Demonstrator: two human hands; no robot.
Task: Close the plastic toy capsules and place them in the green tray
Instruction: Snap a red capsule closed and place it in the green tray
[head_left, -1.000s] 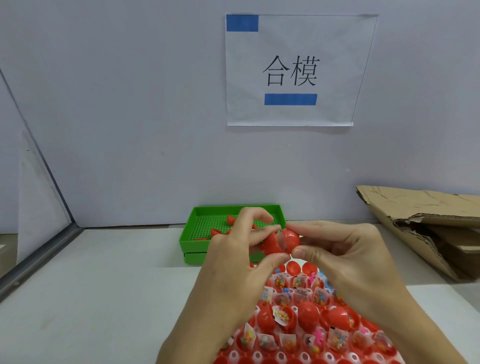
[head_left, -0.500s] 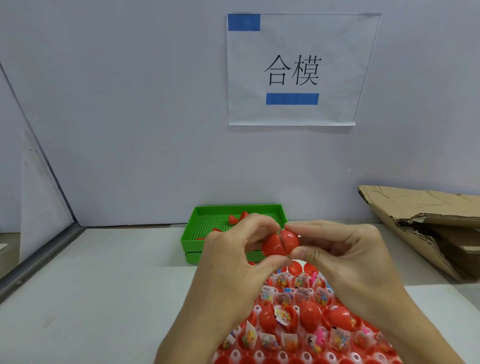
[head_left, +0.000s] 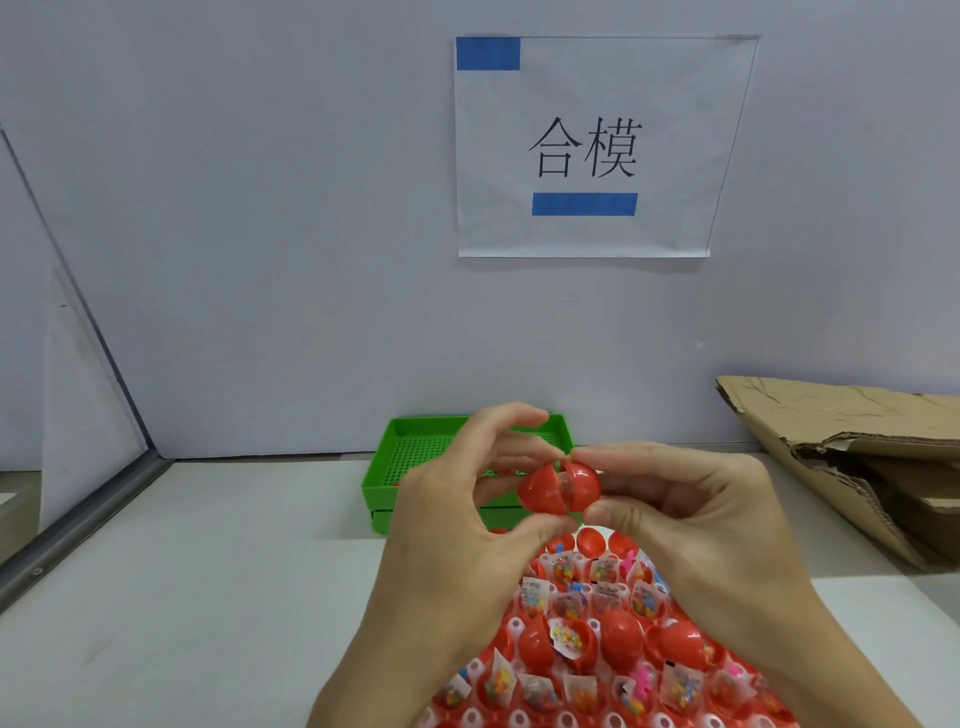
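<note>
Just below the middle of the frame, both hands pinch one red capsule (head_left: 560, 488) between them: the left hand (head_left: 457, 525) curls its thumb under the capsule's left half and its index finger arches over the top, while the right hand (head_left: 691, 525) holds the right half between thumb below and forefinger above. The two halves sit at a slight angle to each other, with a narrow slit showing between them along the seam and a clear patch of contents visible through it, so the capsule is not fully shut. The capsule is held in the air, above the near edge of the green tray (head_left: 395, 467), which stands behind the hands at centre frame against the grey wall (head_left: 260, 234); a few small red pieces lie on its perforated floor, mostly hidden by the fingers. Below the hands, in the lower centre and lower right, a red holder sheet (head_left: 597, 665) carries many open red capsule halves filled with small packets of coloured toys, plus two or three closed red shells. Bare white tabletop (head_left: 182, 597) spreads across the lower left. A metal-framed panel (head_left: 78, 415) bounds the left edge of the frame, and a flattened cardboard box (head_left: 857, 447) lies at the right edge. A paper sign (head_left: 597, 145) with two blue tape strips hangs on the wall at upper centre.
</note>
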